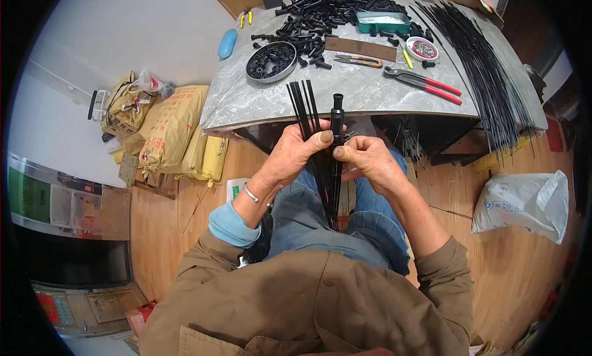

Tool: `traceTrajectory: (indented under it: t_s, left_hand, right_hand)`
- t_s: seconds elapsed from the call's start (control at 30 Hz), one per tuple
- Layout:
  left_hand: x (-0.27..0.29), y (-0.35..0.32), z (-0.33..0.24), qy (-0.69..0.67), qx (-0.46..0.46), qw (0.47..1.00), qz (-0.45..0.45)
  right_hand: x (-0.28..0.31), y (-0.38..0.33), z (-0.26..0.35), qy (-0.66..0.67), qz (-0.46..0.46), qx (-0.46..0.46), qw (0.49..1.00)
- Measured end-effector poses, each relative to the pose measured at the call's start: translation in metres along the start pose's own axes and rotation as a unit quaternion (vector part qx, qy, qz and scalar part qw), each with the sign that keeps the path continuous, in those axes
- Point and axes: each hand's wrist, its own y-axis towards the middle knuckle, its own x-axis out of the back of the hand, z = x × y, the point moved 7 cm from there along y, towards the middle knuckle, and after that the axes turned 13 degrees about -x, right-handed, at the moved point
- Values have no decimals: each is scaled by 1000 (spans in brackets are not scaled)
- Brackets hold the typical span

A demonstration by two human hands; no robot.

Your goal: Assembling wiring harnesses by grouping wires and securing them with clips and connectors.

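Note:
Above my lap, my left hand is closed round a bundle of thin black rods. Their upper ends fan out a little above the fingers, and the lower ends run down between my knees. Beside them stands a black tubular handle, upright, with a flared knob on top. The thumb of my left hand presses on its lower part. My right hand pinches the same piece just below, thumb and fingertips together. Where rods and handle meet is partly hidden by the fingers.
The grey table ahead bears a pile of black handle pieces, a round tin of small black parts, scissors, red-handled pincers and long black rods. Yellow sacks stand left, a white sack right.

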Motion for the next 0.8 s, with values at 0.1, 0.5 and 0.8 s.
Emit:
traceTrajectory:
  t_s: [0.1, 0.5, 0.8]
  left_hand:
    - [-5, 1, 3, -44, 21, 998, 47]
    - [-10, -2, 17, -110, 28, 993, 43]
    - [0, 3, 39, -84, 9, 990, -113]
  right_hand:
    - [-1, 2, -5, -14, 31, -35, 999]
    - [-4, 11, 3, 23, 28, -19, 999]
    - [-18, 33, 5, 121, -17, 90, 988]
